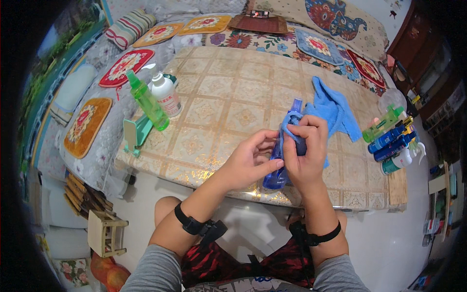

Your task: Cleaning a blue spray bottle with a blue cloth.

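The blue spray bottle [278, 168] sits between your two hands at the near edge of the table [233, 97], standing roughly upright with its base close to the table's rim and its nozzle pointing away from you. A blue cloth [333, 109] drapes over the bottle's upper part and trails off to the right across the tabletop.

To your left on the table stand a green spray bottle [147, 102] and a white bottle [165, 93], just beside each other, with a pale green stand [134, 135] nearer the table's edge. At the far right edge lies a cluster of bottles [393, 138], green, blue and white, well apart from your hands. Nothing lies between your hands and the bottle.

Your left hand [250, 163] is curled around the bottle's lower body, fingers wrapped on its side. Your right hand [306, 151] is clenched on the cloth, pressing it against the bottle's upper part.
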{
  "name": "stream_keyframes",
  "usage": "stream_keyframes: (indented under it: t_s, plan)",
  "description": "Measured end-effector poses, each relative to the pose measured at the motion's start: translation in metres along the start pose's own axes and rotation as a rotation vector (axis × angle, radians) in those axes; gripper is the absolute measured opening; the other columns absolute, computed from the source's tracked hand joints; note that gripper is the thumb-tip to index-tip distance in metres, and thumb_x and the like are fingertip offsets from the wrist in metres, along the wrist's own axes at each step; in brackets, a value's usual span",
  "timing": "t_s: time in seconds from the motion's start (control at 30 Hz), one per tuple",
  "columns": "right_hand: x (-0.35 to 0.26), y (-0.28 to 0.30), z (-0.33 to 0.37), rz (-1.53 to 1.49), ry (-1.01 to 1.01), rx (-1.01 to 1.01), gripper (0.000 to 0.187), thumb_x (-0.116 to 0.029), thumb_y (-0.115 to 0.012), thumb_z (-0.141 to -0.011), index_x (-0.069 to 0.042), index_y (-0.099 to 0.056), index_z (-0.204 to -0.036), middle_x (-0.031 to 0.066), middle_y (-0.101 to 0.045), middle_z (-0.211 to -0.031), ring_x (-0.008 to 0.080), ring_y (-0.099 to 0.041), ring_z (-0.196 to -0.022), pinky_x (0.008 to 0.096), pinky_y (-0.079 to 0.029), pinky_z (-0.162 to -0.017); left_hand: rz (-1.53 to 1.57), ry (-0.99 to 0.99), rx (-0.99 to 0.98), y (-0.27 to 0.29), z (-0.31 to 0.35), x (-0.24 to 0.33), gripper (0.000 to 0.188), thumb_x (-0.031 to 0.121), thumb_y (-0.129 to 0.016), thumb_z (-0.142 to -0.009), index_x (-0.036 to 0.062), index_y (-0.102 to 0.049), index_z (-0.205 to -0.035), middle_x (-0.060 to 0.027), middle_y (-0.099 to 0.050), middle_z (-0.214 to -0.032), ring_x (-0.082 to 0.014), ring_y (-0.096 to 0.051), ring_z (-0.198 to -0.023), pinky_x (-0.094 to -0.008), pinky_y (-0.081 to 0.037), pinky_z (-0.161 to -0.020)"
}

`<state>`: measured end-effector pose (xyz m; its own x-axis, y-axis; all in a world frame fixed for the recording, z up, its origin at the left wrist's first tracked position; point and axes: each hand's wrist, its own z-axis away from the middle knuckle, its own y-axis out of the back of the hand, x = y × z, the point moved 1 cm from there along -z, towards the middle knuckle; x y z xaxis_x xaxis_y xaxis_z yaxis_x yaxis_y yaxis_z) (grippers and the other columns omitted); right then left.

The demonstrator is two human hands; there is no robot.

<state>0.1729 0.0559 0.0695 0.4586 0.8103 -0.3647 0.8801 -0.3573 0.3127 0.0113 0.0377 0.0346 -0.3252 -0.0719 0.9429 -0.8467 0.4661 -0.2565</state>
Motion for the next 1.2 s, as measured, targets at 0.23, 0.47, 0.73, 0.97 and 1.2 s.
stream_keyframes:
  t_s: [0.23,0.47,0.73,0.97,1.2]
  plan:
    - [0.004,0.004,-0.004,0.056,-0.006,0.042,0.024,0.004,-0.071,-0.078,0.000,-0.064,-0.100,0.0169,-0.056,-0.099,0.0303,-0.057,-0.091,0.0377,-0.049,-0.080,0.023,-0.027,-0.026,-0.001,0.001,-0.002,0.054,0.002,-0.073,-0.090,0.0010,-0.046,-0.137,-0.0096,-0.057,-0.130,-0.0151,-0.056,-0.120,-0.0285,-0.054,-0.092]
    - [0.013,0.001,0.003,-0.065,-0.237,0.172,0.017,0.001,-0.066,-0.086,0.000,-0.056,-0.100,0.0163,-0.056,-0.099,0.0295,-0.056,-0.091,0.0372,-0.046,-0.084,0.004,0.015,-0.018,-0.005,0.004,0.007,0.058,0.000,-0.073,-0.090,-0.0004,-0.045,-0.141,-0.0108,-0.057,-0.135,-0.0177,-0.057,-0.124,-0.0342,-0.050,-0.104]
    - [0.009,0.000,0.004,-0.014,-0.165,0.116,0.018,0.000,-0.066,-0.087,0.000,-0.055,-0.100,0.0187,-0.054,-0.101,0.0324,-0.055,-0.093,0.0383,-0.046,-0.084,0.032,-0.008,0.028,-0.002,0.004,0.004,0.060,0.000,-0.072,-0.090,-0.0020,-0.045,-0.144,-0.0132,-0.061,-0.132,-0.0186,-0.060,-0.120,-0.0345,-0.050,-0.102]
    - [-0.006,-0.001,0.002,-0.012,-0.033,-0.095,0.024,0.004,-0.072,-0.078,-0.001,-0.063,-0.100,0.0183,-0.053,-0.102,0.0319,-0.057,-0.089,0.0387,-0.050,-0.078,0.002,-0.091,0.058,0.007,0.001,0.001,0.066,0.003,-0.069,-0.094,-0.0062,-0.037,-0.151,-0.0149,-0.057,-0.139,-0.0198,-0.056,-0.127,-0.0354,-0.047,-0.107]
    - [-0.011,0.001,-0.002,-0.048,-0.037,-0.091,0.024,0.005,-0.075,-0.076,0.000,-0.068,-0.098,0.0155,-0.056,-0.101,0.0298,-0.060,-0.086,0.0376,-0.051,-0.074,-0.207,-0.058,0.019,0.007,0.006,0.015,0.059,0.003,-0.068,-0.093,-0.0036,-0.045,-0.147,-0.0124,-0.063,-0.130,-0.0148,-0.060,-0.114,-0.0322,-0.054,-0.094]
